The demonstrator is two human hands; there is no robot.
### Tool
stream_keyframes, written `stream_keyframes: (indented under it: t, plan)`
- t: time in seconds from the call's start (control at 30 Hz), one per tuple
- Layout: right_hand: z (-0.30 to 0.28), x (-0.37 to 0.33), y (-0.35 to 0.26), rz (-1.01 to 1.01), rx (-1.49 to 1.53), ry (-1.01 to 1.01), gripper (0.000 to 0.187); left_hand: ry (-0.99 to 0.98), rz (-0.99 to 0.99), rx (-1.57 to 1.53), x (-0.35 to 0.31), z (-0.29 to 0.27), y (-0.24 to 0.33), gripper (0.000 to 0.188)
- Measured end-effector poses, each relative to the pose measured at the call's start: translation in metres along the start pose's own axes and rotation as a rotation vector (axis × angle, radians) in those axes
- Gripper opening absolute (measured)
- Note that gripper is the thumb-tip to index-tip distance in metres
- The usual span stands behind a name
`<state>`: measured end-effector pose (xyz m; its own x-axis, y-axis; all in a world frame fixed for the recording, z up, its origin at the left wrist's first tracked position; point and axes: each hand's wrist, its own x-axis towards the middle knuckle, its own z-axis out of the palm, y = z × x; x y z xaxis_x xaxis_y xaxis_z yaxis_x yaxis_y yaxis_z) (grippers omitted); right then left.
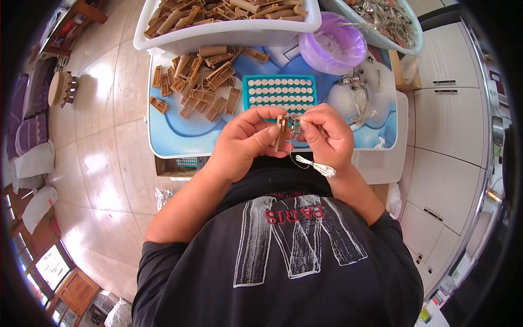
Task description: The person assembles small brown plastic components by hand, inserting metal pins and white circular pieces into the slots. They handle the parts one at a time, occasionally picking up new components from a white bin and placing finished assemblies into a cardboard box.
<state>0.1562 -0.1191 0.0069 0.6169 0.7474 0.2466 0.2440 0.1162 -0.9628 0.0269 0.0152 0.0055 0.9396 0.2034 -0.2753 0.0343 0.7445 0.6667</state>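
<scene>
Between the thumb and fingers of my left hand (248, 140) is a brown plastic housing (281, 134), held upright. My right hand (329, 132) pinches a small circuit board (294, 121) close beside the housing; whether the two touch I cannot tell. From the board a thin wire runs down to a tied white wire bundle (316, 165), which hangs below my right hand. Just beyond my hands lies a teal tray (247, 90) with rows of round, silvery button-like pieces. My fingers cover its near edge.
Loose brown housings (204, 82) lie heaped on the blue table (180, 136) at left. Behind them stands a white bin (229, 34) full of similar pieces. A purple bowl (329, 60), a teal-rimmed bin (381, 24) of wired parts and loose wired boards (359, 98) are at right.
</scene>
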Motion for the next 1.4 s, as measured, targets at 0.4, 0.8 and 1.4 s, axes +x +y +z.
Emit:
stream_keyframes:
  t: [0.4,0.8,1.4]
  plan:
    - [0.006,0.014,0.001,-0.15,-0.118,-0.068,0.007,-0.044,0.053,-0.123,0.004,-0.004,-0.007,0.032]
    - [0.004,0.019,-0.002,-0.223,-0.241,-0.097,0.009,-0.008,0.048,-0.101,0.004,-0.002,-0.008,0.033]
    - [0.0,0.026,-0.012,-0.164,-0.388,-0.2,0.011,0.118,0.024,0.018,0.004,0.003,-0.007,0.03]
